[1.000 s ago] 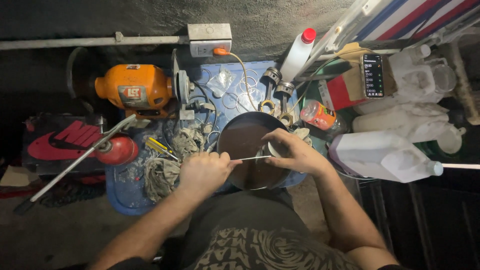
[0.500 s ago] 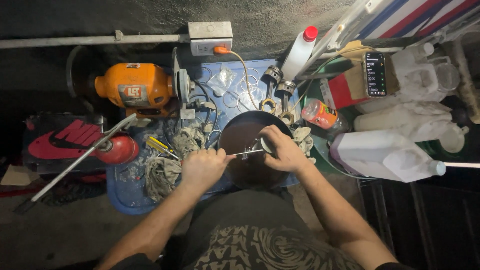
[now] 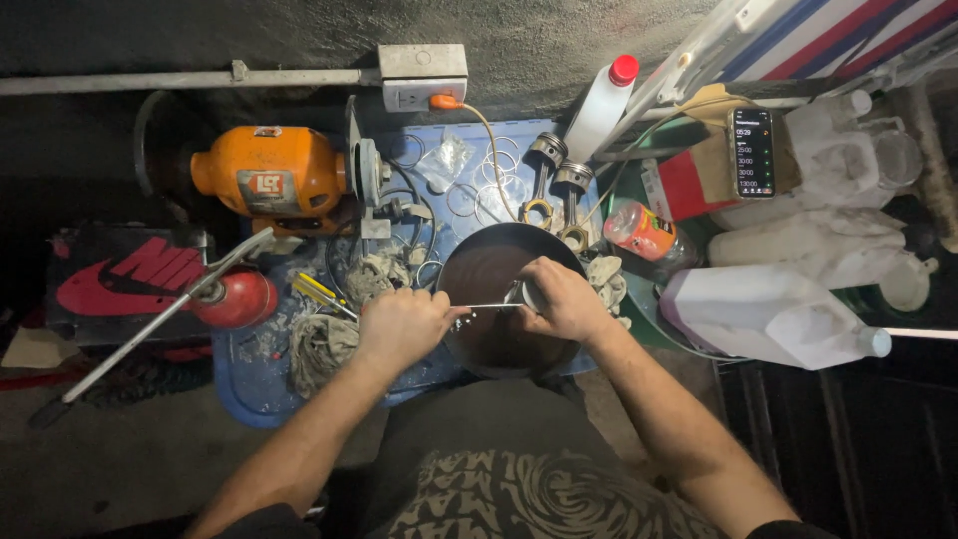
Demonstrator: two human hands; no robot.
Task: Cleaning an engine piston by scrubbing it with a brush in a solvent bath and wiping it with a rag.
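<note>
Over a dark round pan [image 3: 479, 344] in the middle of the cluttered blue tray [image 3: 239, 384], the left hand [image 3: 399, 327] is closed around one end of a thin metal rod [image 3: 489, 305]. The right hand [image 3: 561, 299] is curled around a small metal part [image 3: 523, 292] at the rod's other end. Two pistons [image 3: 559, 185] lie just beyond the pan, an orange bench grinder [image 3: 269, 180] far left.

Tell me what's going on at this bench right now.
A person is working over a dark round pan on a cluttered blue tray. The left hand holds a thin metal tool whose tip meets a small metal part gripped in the right hand, both above the pan. Two pistons lie just behind, an orange bench grinder to the left.
</note>
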